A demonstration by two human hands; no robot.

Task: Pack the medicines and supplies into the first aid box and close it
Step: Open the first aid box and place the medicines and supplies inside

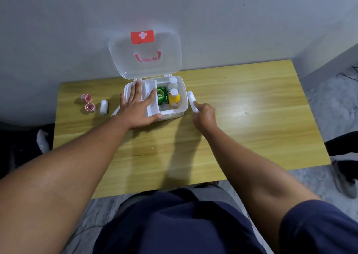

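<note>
First aid box [175,112] open on desk [242,106], lid [145,54] upright against wall. Packed: green carton [162,97] marked "OB", yellow bottle [174,99], clear bottle [173,83]. Left hand [137,106] flat, spread on inner tray [150,88]. Right hand [203,116] pinching white tube [192,101] beside box. Outstanding: white roll [104,107], two red-white rolls [88,102], closing.

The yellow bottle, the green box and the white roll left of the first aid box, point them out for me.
yellow bottle [174,98]: head view, on its yellow body.
green box [161,95]: head view, on its printed top face.
white roll [103,107]: head view, on its side, mid-length.
</note>
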